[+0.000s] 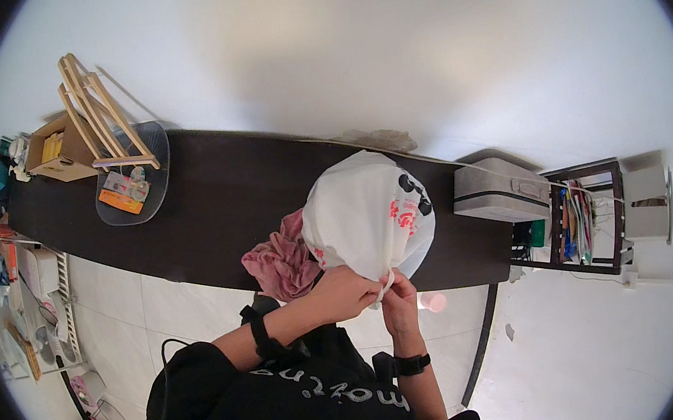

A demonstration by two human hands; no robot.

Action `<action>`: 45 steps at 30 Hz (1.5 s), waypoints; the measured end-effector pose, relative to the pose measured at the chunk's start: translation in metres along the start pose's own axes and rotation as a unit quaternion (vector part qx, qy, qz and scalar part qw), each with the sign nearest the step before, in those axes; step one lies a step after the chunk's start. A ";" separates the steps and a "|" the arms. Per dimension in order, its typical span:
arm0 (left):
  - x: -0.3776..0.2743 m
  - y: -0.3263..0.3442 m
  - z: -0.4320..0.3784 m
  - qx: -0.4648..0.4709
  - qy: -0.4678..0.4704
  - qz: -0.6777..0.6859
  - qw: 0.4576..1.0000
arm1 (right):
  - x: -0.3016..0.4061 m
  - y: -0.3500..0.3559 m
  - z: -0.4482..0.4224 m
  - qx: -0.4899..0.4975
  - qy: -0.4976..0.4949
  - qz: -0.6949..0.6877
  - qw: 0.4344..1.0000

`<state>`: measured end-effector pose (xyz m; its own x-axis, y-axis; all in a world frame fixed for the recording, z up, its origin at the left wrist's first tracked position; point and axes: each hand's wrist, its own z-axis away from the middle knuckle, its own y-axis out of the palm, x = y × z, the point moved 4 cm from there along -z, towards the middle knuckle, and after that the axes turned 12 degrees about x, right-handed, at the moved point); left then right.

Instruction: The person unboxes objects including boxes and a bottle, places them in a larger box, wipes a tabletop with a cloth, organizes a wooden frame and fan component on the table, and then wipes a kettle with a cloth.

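Note:
A full, rounded white plastic bag (348, 209) with red and black print lies on the dark tabletop (224, 178) in front of me. My left hand (347, 294) pinches the gathered end of the bag on its near side. My right hand (400, 301) is close beside it, its fingers gripping a twisted white strip of the same bag. Whatever fills the bag is hidden. A crumpled pink cloth (283, 260) lies against the bag's left side, near the table's front edge, just beyond my left forearm.
A grey fabric case (496, 194) stands at the table's right end, beside a dark rack (614, 195) holding magazines. On the left are a clear tray (106, 208), a small wooden easel (125, 161) and a cardboard box (74, 165). A white storage shelf (67, 296) is lower left.

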<state>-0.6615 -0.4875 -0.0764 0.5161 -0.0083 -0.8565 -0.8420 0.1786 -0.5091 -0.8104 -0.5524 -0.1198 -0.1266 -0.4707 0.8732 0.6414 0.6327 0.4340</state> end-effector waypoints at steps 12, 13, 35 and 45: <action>0.011 -0.037 0.017 -0.131 -0.040 0.086 0.987 | 0.071 0.050 -0.043 0.104 -0.108 0.581 0.800; 0.016 -0.037 0.015 -0.156 -0.041 0.105 0.981 | 0.079 0.055 -0.045 0.098 -0.096 0.606 0.784; 0.089 -0.080 -0.023 -0.021 -0.131 0.272 0.953 | 0.043 -0.019 -0.023 -0.113 -0.124 0.404 0.899; 0.090 -0.097 -0.021 -0.156 -0.314 -0.086 0.933 | -0.016 -0.115 -0.032 -0.198 0.206 0.353 0.891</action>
<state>-0.5370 -0.5264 -0.1056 0.5560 0.5842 -0.5912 -0.6926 -0.0675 -0.7181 -0.8579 -0.6371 -0.1906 0.6497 -0.2794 0.7070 0.6790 0.6314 -0.3744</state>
